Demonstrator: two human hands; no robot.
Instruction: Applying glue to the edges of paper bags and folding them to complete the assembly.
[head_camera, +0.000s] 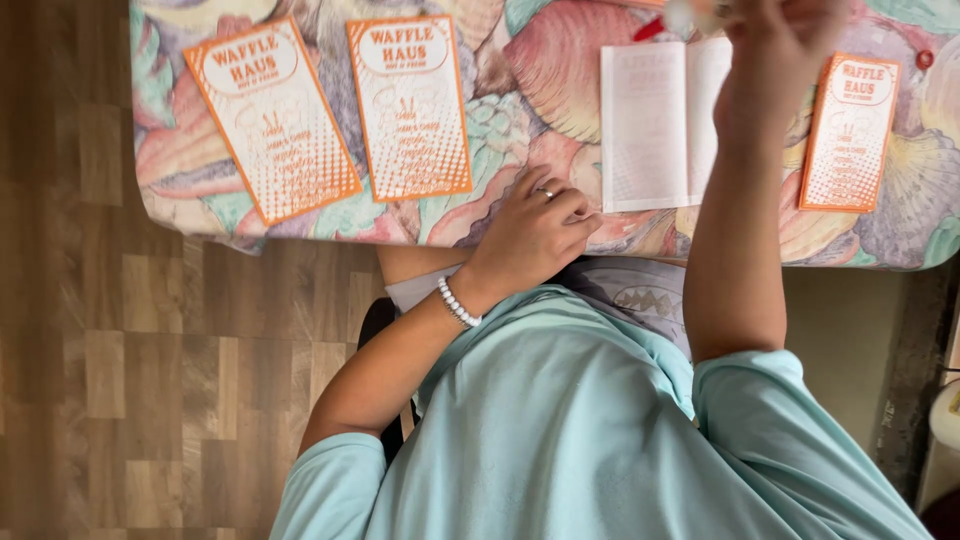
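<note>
Fingers (560, 205) of the left hand curl empty on the shell-patterned tablecloth (520, 110) above wooden flooring (100, 350).

Three orange-white rectangular printed cards flat on table: two left (272, 118) (410, 105), one right (850, 132).

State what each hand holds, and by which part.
The left hand lies curled on the seashell-patterned tablecloth, holding nothing visible. The raised right hand is blurred beside the open white booklet; any hold cannot be told.

Two menu cards (340, 112) left of the open booklet (660, 125), a third card (850, 132) right, all on the table (520, 100)
</note>
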